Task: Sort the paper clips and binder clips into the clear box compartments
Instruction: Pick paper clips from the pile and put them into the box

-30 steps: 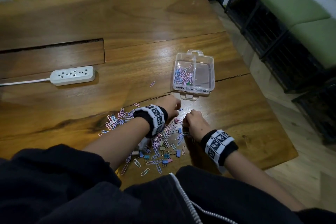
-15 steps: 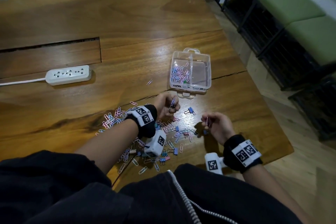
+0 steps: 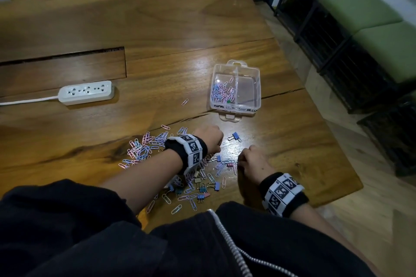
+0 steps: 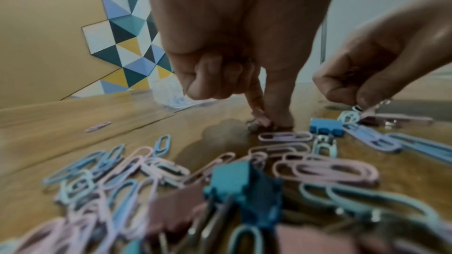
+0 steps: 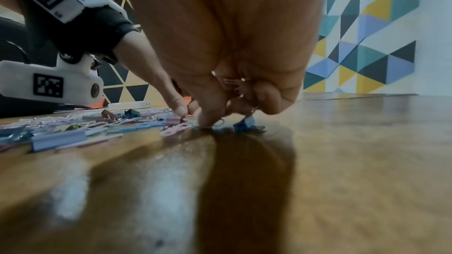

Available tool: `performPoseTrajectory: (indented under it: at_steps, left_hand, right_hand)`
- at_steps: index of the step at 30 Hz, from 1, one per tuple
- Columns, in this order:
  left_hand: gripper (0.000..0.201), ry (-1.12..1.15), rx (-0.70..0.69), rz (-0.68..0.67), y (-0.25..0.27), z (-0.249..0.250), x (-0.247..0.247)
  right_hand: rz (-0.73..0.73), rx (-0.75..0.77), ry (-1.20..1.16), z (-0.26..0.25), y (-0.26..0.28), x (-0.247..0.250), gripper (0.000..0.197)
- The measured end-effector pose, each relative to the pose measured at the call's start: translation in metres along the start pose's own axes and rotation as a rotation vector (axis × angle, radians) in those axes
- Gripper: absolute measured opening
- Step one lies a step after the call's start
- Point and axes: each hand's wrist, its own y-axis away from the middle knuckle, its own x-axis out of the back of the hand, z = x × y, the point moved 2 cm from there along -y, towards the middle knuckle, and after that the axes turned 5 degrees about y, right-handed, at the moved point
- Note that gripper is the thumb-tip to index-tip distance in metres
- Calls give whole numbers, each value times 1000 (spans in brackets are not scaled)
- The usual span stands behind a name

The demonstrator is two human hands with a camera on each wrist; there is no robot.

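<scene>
The paper clips (image 3: 144, 148) are thin coated wire, very light and flat on the smooth worktop (image 3: 157, 18), so I judge they slip away under a finger; it is better to slide one to free its edge, or to pinch it by the rounded end. The binder clips (image 3: 203, 189) are stiffer and a little heavier, with a springy body and two wire handles that stand up, and a handle is the easy place to hold.

The left hand (image 3: 209, 139) is at 12 o'clock of the pile, thumb and forefinger pressed together on something small on the wood; what it is I cannot tell. The right hand (image 3: 252, 162), at 3 o'clock of the pile, pinches a wire handle, and more clips seem tucked in its palm.

Counting: one clear box (image 3: 256, 87) at 12 o'clock from the hands, with two compartments. Its left one holds many paper clips, too many to count; the right one looks empty. On the worktop lie several dozen paper clips and about ten binder clips, one blue binder clip (image 3: 235, 136) alone between hands and box. One power strip (image 3: 86, 92) lies at 10 o'clock.
</scene>
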Motion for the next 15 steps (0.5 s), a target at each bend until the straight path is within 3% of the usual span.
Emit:
performPoseTrajectory:
  at_steps: [3,6,13,15]
  left_hand:
    - [27,-74,-11,2,0,2,-3]
    - [29,-74,-23,16,3,0,-5]
    - [38,-51,50,36,2,-5,0]
    - [38,-83,53,23,0,-6,-1]
  right_hand:
    - [71,-37,-157,3,1,6,4]
    - [87,-112,-618,13,3,13,17]
    - [-193,-293,-1324,13,17,10,26]
    - [-211,-308,-1255,13,18,7,27]
